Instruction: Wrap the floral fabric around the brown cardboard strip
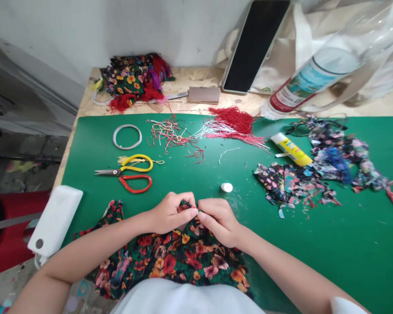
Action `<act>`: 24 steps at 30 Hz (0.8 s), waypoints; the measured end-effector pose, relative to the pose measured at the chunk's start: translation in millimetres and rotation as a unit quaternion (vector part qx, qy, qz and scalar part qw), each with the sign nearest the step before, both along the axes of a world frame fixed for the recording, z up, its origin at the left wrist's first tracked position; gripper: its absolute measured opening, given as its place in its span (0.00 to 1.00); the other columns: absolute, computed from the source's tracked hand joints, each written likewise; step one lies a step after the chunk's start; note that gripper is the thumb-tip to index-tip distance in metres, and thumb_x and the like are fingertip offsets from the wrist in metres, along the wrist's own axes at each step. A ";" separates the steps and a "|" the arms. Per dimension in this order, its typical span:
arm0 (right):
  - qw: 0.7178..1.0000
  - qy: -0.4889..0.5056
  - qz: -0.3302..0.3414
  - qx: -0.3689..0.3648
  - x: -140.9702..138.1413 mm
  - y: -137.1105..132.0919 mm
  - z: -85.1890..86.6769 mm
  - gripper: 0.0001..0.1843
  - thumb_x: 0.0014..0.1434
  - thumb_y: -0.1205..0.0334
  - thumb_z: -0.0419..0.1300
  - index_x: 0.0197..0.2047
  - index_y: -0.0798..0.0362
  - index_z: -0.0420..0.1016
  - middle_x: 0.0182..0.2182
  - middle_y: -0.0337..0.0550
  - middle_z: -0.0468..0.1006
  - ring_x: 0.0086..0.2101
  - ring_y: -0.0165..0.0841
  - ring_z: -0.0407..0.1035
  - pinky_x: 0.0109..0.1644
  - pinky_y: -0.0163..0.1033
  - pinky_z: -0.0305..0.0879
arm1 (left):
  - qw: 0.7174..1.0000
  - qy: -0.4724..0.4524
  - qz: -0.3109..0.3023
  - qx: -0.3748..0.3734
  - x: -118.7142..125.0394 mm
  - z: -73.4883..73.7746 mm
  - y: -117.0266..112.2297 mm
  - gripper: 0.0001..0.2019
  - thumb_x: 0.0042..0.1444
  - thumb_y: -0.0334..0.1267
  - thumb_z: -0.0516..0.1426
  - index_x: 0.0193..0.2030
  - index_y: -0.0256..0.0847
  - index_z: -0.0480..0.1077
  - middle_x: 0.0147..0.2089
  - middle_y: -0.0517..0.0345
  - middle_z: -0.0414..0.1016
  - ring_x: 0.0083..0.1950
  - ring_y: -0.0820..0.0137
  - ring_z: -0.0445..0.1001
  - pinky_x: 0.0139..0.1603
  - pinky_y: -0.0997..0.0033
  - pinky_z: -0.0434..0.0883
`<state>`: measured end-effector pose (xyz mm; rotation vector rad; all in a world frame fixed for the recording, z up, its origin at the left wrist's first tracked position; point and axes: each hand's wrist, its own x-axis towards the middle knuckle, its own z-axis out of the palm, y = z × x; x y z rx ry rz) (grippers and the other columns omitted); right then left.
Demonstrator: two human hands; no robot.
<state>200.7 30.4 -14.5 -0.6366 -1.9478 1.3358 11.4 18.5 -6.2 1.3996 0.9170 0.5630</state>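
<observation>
**Both hands pinching one fold of floral cloth**

Left hand [170, 213] and right hand [218, 220] meet fingertip to fingertip at the near edge of the green mat [330, 244]. Fingers of both are curled tight, gripping a small raised fold of the floral cloth [177, 257] between them. Pinch sits at the cloth's far edge; the rest drapes toward the person's lap, slack and rumpled. Holding it so close together looks like a way to keep a small spot steady.

Cloth: thin, dark ground, red, orange and yellow flowers.

Within reach on the mat:
- scissors [131, 172], shut, one yellow loop, one red, just beyond the left hand
- small white disc [226, 187], flat and round, near the right hand
- pale cord ring [127, 136], coiled
- red threads [229, 124], loose, frayed, fanned out
- cloth scraps [294, 183], snipped, jagged, same print, in a heap to the right
- glue stick [291, 149], yellow, lying on its side

Beyond the mat, on bare chipboard: folded floral pile with red tassels [132, 80], a plastic bottle [314, 78] lying down, a dark tablet [255, 43] propped up. White boxy device [55, 220] at the left table edge.
</observation>
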 end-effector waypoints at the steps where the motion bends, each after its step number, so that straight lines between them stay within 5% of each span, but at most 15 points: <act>1: 1.000 0.003 0.009 0.003 0.8 1.0 -0.7 0.19 0.68 0.64 0.48 0.24 0.51 0.53 0.18 0.32 0.57 0.20 0.23 0.54 0.26 0.32 0.49 | 1.000 -0.005 -0.010 0.001 -0.7 -0.3 0.0 0.17 0.63 0.50 0.51 0.31 0.39 0.61 0.20 0.69 0.56 0.22 0.79 0.54 0.26 0.78 0.55; 9: 0.999 -0.019 0.025 0.035 1.4 3.1 -1.1 0.17 0.65 0.67 0.49 0.25 0.50 0.47 0.21 0.31 0.48 0.22 0.25 0.47 0.28 0.34 0.46 | 0.997 -0.033 -0.057 -0.037 -5.1 1.4 5.5 0.15 0.65 0.48 0.50 0.33 0.39 0.60 0.20 0.69 0.60 0.21 0.79 0.56 0.25 0.79 0.55; 15: 0.997 -0.049 0.028 0.057 -0.1 1.2 -1.3 0.15 0.64 0.66 0.49 0.26 0.50 0.50 0.21 0.32 0.51 0.22 0.25 0.49 0.28 0.33 0.48 | 0.995 -0.017 -0.095 0.015 -6.5 4.7 9.1 0.13 0.65 0.45 0.50 0.33 0.40 0.59 0.22 0.69 0.60 0.23 0.79 0.56 0.27 0.79 0.57; 24: 0.997 -0.023 0.031 0.062 -0.8 3.6 -1.3 0.20 0.66 0.67 0.50 0.23 0.51 0.51 0.18 0.30 0.51 0.21 0.23 0.48 0.27 0.32 0.46 | 0.993 -0.024 -0.111 -0.035 -7.4 5.4 10.8 0.18 0.63 0.54 0.50 0.33 0.40 0.58 0.20 0.69 0.58 0.23 0.78 0.54 0.26 0.78 0.55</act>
